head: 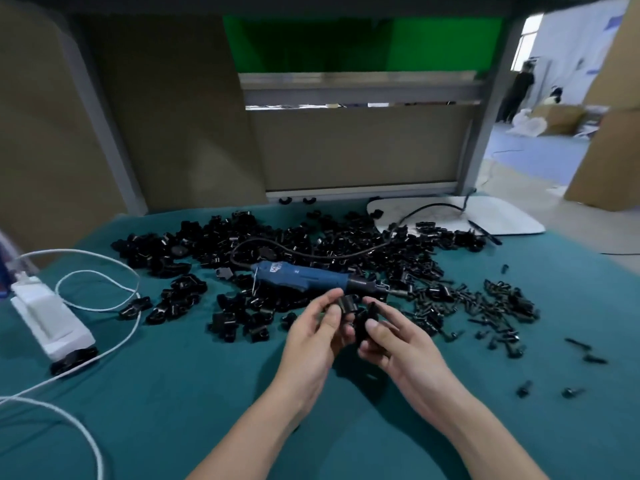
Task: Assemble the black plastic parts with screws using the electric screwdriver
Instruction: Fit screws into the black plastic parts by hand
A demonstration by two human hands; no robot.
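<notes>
A work table covered in teal cloth [207,393] is seen, backed by a grey-framed partition [360,98] with tan and green panels. At 9 o'clock from the hands a white adapter block [52,317] is laid on the cloth, with a white cable [97,282] looped around it. Across the middle, from 10 to 1 o'clock, a broad pile of black plastic parts [311,244] is spread: small, glossy, curved pieces, heaped without order. On the pile's near edge, at 12 o'clock just beyond the fingertips, the electric screwdriver [304,277] is laid flat; its body is blue and its nose black. Its long axis is set along the 9-to-3 line, the bit end turned toward 3 o'clock and slightly nearer the person, while its black cord is looped back over the pile toward 1 o'clock. The left hand [311,337] and right hand [398,344] are raised together above the cloth, fingers curled, and a couple of black pieces [362,322] are pinched between them; their joint is hidden by the fingers. At 2 to 3 o'clock dark screws [502,306] are scattered, and a white board [502,216] is seen at 1 o'clock.
</notes>
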